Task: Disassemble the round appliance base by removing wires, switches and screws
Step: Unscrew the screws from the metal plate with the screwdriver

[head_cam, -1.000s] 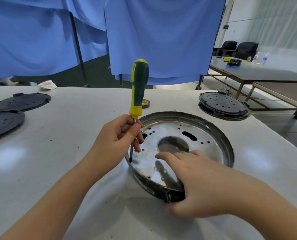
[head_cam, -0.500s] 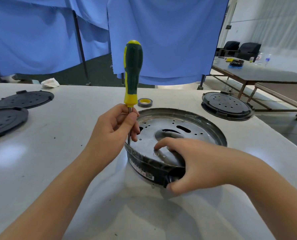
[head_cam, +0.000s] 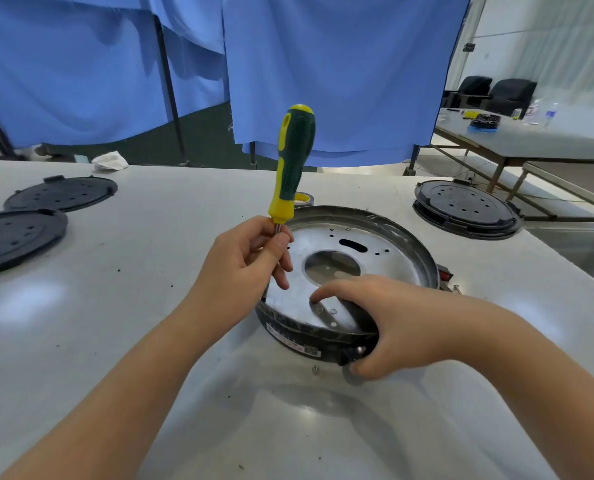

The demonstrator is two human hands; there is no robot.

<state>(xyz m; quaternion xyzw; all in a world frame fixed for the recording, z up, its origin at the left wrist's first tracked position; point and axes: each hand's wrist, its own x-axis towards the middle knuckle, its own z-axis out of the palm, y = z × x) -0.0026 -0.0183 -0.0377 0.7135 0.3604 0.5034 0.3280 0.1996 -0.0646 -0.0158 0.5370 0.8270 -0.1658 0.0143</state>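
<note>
My left hand (head_cam: pixel 250 261) pinched the upright screwdriver (head_cam: pixel 291 164) by its shaft at the base (head_cam: pixel 351 271)'s left rim; my right hand (head_cam: pixel 389 320), nearer, gripped its front edge.

Both forearms are bare, no sleeves, gloves, rings or watches on the left hand (head_cam: pixel 245 268) or right hand (head_cam: pixel 402 323).

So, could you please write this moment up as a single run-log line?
left hand: pinches screwdriver shaft, upright | right hand: grips round base near rim | loose screw: on table

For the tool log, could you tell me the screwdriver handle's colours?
Dark green and yellow screwdriver handle, head view.
</note>
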